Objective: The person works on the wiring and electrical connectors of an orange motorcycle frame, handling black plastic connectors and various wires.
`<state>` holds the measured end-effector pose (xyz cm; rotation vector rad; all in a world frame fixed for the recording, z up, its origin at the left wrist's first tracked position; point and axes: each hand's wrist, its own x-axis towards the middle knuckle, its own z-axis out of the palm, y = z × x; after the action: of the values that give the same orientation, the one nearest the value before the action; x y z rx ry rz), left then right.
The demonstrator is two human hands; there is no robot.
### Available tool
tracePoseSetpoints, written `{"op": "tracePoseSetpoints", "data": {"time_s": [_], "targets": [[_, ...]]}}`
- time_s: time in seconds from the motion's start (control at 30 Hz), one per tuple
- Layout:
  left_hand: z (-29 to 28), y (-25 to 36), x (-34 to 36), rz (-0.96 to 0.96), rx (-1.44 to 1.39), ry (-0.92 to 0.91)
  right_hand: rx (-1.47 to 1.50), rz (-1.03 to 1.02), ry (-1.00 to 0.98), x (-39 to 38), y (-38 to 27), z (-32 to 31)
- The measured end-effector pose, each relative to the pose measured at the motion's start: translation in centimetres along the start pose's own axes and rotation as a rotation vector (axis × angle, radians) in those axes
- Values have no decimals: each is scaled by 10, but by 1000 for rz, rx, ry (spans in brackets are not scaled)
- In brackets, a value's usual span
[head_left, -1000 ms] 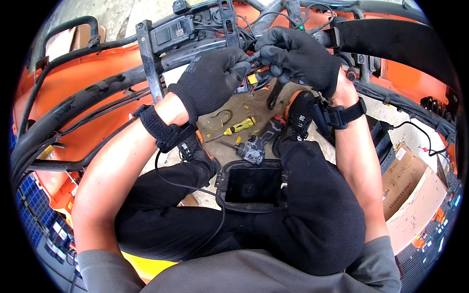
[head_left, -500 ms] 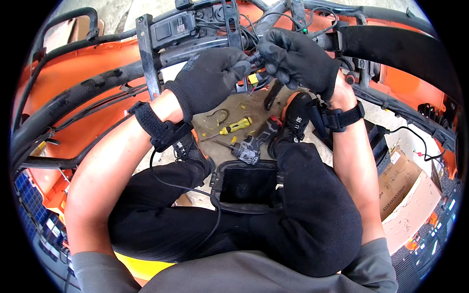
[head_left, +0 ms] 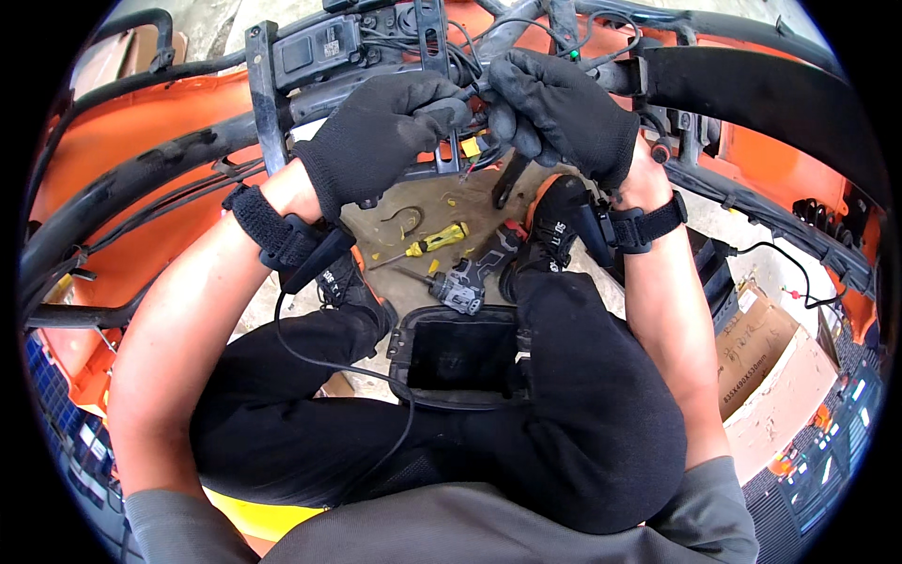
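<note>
Both of my hands wear black gloves and meet at the black metal frame, fingers pinched close together. Between the fingertips shows a small black wire connector; my left hand grips it from the left. My right hand has its fingers curled at the connector's other side, and the part inside them is mostly hidden. Just below the fingers hangs a yellow connector among thin wires. A black rectangular module is mounted on the frame, left of several dark cables.
Between my shoes lie a yellow screwdriver and a grey cordless drill. A black open-topped bin stands between my legs. Orange body panels surround the frame. At the right sits an open cardboard box.
Both hands have shifted slightly left and up in the picture, as has the whole scene. My fingers have drawn closer round the connector, so less of it shows.
</note>
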<state>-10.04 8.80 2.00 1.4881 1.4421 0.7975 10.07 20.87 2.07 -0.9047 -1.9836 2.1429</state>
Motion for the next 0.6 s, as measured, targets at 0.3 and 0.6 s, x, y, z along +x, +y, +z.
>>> {"op": "tracePoseSetpoints", "data": {"time_s": [0.3, 0.6], "targets": [[-9, 16, -2, -231, -240, -93, -42, -99, 65, -5, 0, 1], [-8, 10, -1, -179, -231, -84, -28, -102, 51, -3, -3, 2]]}}
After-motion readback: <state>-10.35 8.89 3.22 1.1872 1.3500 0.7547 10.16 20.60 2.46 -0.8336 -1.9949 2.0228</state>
